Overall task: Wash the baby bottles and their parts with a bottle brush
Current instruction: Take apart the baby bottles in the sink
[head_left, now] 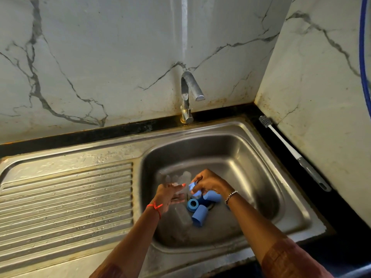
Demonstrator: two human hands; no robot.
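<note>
Both hands are low in the steel sink basin (251, 157). My left hand (167, 194) grips a clear baby bottle (180, 180) that lies on its side, base pointing to the back left. My right hand (208, 182) pinches the blue collar (193, 187) at that bottle's neck. Under the hands, around the drain, lie a blue ring (193, 205), a blue cap (199, 215) and another blue cap (212, 197). A second clear bottle (181, 214) lies on the basin floor. The bottle brush (289, 149), white and grey, rests on the black counter at the right.
A steel tap (188, 93) stands behind the basin with no water running. A ribbed draining board (66, 197) fills the left. Marble walls close in at the back and right. A blue hose (364, 57) hangs down the right wall.
</note>
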